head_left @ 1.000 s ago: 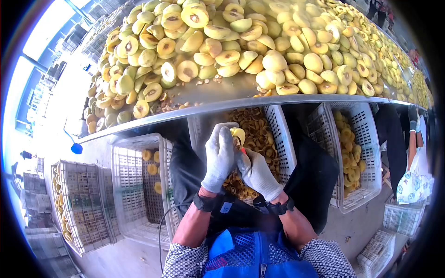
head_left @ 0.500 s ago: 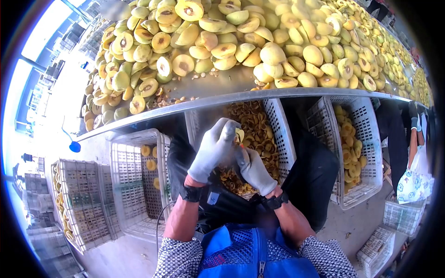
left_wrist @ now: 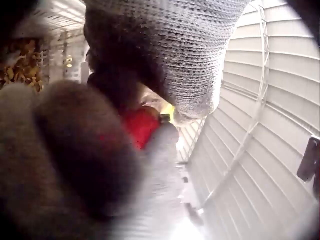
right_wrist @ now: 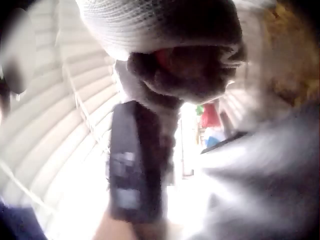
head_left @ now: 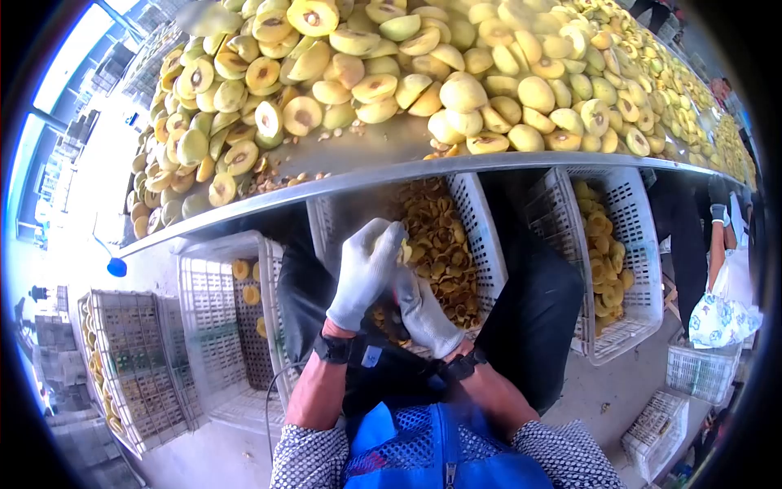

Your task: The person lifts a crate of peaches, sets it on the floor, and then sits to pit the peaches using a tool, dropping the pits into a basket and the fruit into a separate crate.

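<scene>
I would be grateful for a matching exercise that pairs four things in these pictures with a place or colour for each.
1. Small yellow piece
2. Heap of halved fruit
3. Brownish pieces
4. Vest

A. On the table
B. Blue
C. Held in the left hand
D. In a white crate

Pairs: 1-C, 2-A, 3-D, 4-B

A white slatted crate (head_left: 208,326) stands on the left side, with a grimy mesh crate (head_left: 134,359) beyond it. Near the left end of the metal-edged counter (head_left: 407,168) is a round blue object (head_left: 116,267) at the end of a thin line. On the right, another person's dark trouser leg (head_left: 683,244) shows near a blue-patterned white bag (head_left: 721,322), just above a small pale crate (head_left: 702,371). Grey floor (head_left: 588,407) lies below.
</scene>
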`<action>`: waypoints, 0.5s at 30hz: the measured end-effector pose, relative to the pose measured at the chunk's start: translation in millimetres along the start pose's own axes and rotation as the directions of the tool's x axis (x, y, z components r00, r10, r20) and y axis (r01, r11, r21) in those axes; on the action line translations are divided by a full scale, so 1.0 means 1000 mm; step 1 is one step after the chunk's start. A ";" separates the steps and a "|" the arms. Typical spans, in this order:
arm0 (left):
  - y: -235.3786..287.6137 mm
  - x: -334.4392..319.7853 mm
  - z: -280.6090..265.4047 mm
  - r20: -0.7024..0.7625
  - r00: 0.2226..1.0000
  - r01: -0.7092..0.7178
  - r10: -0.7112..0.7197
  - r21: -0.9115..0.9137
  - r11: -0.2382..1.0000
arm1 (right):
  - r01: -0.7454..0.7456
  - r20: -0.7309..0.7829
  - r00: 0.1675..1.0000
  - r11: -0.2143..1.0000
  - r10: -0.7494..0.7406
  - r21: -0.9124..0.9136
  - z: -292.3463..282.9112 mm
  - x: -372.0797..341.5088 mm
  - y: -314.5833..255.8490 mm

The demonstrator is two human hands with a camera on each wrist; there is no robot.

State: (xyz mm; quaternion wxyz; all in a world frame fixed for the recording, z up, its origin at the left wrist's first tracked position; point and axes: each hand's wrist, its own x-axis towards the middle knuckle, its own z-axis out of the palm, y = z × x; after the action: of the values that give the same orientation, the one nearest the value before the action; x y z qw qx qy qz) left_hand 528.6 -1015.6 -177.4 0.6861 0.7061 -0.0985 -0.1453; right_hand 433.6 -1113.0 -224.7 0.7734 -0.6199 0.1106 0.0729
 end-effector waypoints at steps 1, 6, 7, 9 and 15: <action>0.001 0.000 0.003 -0.040 0.995 -0.083 0.087 0.095 0.992 | 0.153 -0.050 0.987 0.988 -0.152 0.017 0.007 0.001 -0.005; -0.001 -0.011 0.014 -0.063 0.995 -0.077 0.079 0.023 0.997 | 0.184 -0.029 0.982 0.981 -0.186 -0.068 0.000 0.003 0.001; -0.004 -0.009 0.013 -0.040 0.998 -0.055 0.055 0.004 0.998 | 0.190 -0.041 0.980 0.980 -0.193 -0.063 -0.001 0.008 0.014; 0.003 -0.007 0.015 -0.038 0.995 -0.098 0.096 -0.047 0.994 | 0.050 -0.025 0.998 0.999 -0.050 0.005 -0.001 0.004 -0.010; 0.024 -0.005 0.012 0.016 0.999 0.035 -0.035 -0.013 0.999 | 0.205 -0.061 0.977 0.979 -0.205 0.004 0.011 0.000 0.003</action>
State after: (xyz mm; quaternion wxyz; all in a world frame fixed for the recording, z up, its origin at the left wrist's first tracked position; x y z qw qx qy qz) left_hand 521.5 -1026.5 -152.8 0.6872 0.7021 -0.0907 -0.1633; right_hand 433.8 -1101.8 -224.9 0.7762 -0.6261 0.0697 -0.0265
